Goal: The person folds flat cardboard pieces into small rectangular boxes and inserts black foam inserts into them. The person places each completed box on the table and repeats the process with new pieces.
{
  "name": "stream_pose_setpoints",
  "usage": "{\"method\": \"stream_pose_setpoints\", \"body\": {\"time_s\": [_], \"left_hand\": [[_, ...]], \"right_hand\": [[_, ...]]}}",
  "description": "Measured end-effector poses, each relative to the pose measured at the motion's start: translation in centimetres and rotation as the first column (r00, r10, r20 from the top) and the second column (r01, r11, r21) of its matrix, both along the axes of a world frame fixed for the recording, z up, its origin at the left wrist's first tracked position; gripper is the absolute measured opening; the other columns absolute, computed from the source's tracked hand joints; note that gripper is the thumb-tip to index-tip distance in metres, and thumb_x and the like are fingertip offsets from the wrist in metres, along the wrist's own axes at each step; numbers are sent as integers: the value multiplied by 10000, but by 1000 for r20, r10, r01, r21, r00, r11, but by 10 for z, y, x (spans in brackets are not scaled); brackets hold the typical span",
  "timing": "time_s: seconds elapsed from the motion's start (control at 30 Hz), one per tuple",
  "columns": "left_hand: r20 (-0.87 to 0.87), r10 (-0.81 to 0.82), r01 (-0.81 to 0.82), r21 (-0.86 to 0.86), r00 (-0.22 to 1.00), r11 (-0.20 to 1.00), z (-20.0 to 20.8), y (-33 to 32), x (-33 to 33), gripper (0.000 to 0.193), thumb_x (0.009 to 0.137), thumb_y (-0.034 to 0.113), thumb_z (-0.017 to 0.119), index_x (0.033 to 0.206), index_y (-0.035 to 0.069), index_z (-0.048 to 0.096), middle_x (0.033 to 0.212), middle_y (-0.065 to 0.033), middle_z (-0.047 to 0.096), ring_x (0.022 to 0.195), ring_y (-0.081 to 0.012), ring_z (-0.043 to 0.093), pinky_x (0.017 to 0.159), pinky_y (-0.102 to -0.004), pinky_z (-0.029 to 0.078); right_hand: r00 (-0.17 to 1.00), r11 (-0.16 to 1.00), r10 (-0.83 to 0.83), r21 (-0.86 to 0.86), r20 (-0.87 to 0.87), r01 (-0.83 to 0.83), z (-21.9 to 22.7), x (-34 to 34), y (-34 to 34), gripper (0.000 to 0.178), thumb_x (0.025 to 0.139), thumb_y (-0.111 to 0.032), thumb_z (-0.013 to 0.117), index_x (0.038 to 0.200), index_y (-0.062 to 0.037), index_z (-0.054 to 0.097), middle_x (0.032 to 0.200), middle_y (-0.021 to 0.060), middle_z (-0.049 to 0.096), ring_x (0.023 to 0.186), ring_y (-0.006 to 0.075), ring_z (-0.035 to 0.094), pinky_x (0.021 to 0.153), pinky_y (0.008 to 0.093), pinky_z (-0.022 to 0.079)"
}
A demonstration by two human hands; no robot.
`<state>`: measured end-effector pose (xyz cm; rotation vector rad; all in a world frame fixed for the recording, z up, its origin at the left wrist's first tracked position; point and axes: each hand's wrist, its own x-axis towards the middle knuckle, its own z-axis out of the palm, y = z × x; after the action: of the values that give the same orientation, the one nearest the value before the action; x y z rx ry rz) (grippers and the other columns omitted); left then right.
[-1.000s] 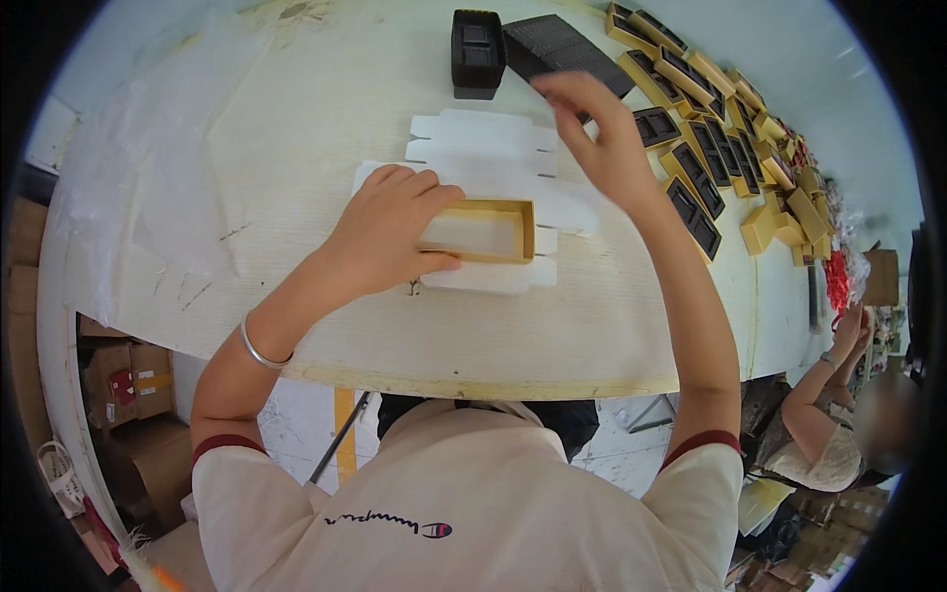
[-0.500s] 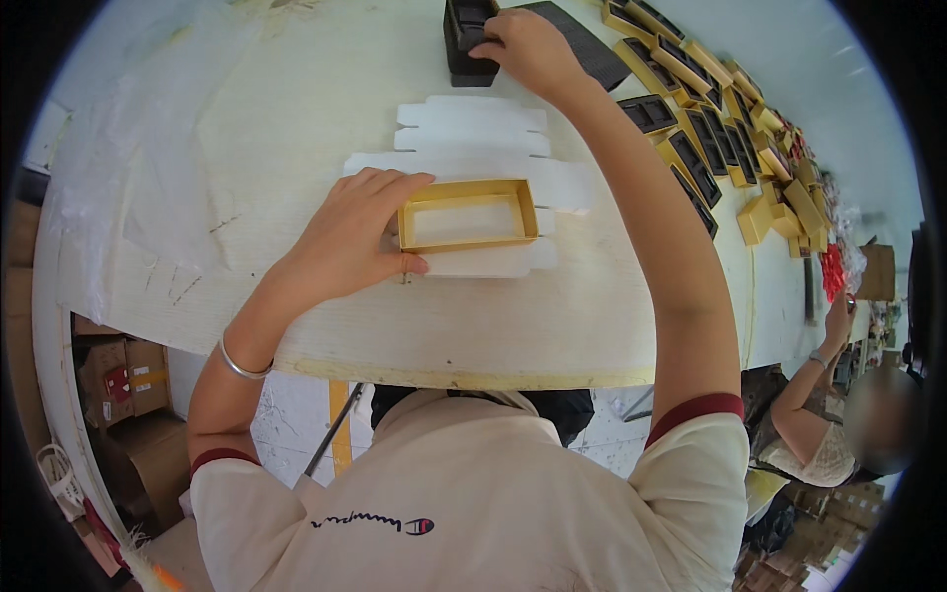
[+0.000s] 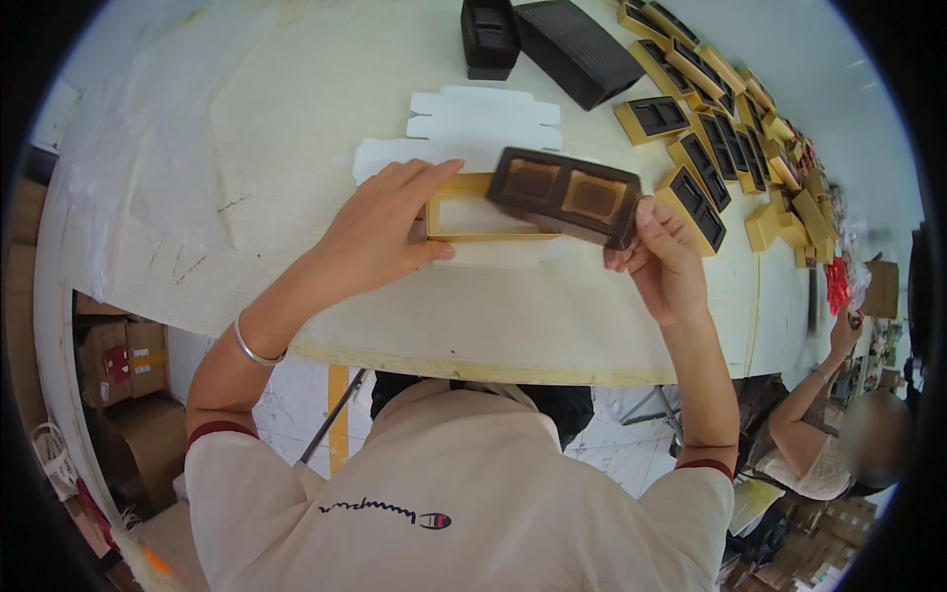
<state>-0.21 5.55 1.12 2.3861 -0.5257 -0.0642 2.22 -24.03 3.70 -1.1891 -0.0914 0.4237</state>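
Observation:
My left hand grips the left end of an open gold box, thumb at the near side and fingers at the far side. The box rests on flat white card blanks on the table. In my right hand is a dark plastic tray insert with two squarish hollows, pinched at its right end. The insert is tilted and hangs over the box's right part, hiding it. Whether the two touch, I cannot tell.
Beyond the blanks stand a stack of black inserts and a ridged black stack. Gold boxes with black inserts crowd the right side. Clear plastic film lies at left. Another person's hand is at far right.
My right hand has come back from the far stack with one insert, now over the box. My left hand and the box have shifted slightly right.

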Motion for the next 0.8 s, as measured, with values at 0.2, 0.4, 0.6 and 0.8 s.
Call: {"method": "stream_pose_setpoints", "body": {"time_s": [0.2,0.4,0.6,0.8], "left_hand": [[48,-7,6,26,999,1000,0,-7,1,766,722,154,774,1389,107,399,1238,-117,503,1110,-295,497,922,-364,446],[-24,-60,58,-57,998,997,6,-15,7,726,738,143,762,1373,106,413,1232,-108,503,1063,-278,539,840,-328,495],[-164,-49,56,40,985,998,20,-13,13,697,748,132,756,1360,97,424,1239,-101,506,1097,-272,530,862,-330,476],[55,-153,152,8,987,988,0,-18,18,791,669,194,800,1360,100,427,1377,-96,418,1295,-325,355,1058,-405,349]], "right_hand": [[974,995,69,85,-217,-52,-25,2,-10,237,960,-231,537,900,-9,594,686,99,648,614,173,635,582,243,474],[994,974,94,-202,-60,-105,-34,6,16,255,952,-275,565,909,-25,591,683,42,610,604,143,596,595,231,459],[781,847,236,-516,578,126,-14,10,20,298,833,-127,697,1099,-29,610,827,61,579,719,161,581,649,277,470],[476,696,597,-712,646,94,-12,22,14,387,724,-106,753,1082,-27,630,810,80,565,732,214,555,649,319,455]]}}
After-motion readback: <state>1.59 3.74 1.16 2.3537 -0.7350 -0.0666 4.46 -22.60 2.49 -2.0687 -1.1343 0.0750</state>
